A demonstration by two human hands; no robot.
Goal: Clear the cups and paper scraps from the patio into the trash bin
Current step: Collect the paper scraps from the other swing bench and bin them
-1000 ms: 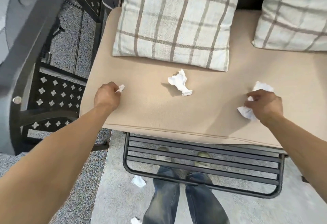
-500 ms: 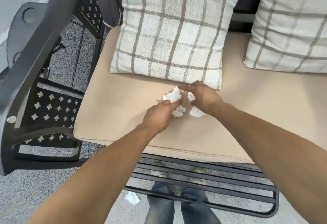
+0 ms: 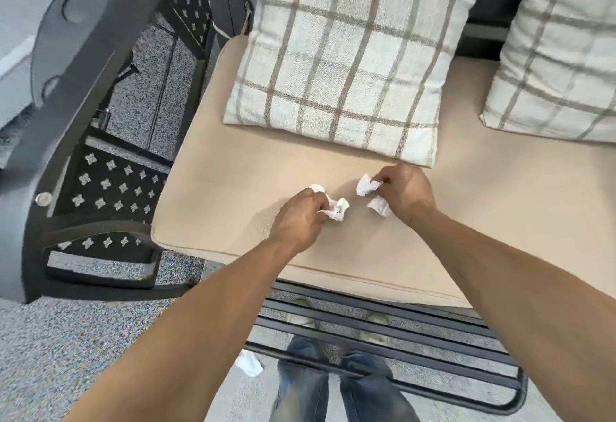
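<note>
White paper scraps [image 3: 338, 210] (crumpled, no clear axis) fill both hands [image 3: 301, 218].

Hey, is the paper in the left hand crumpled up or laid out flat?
Crumpled. The paper scrap bunches into a wrinkled white wad pinched in the left hand above the seat cushion.
</note>
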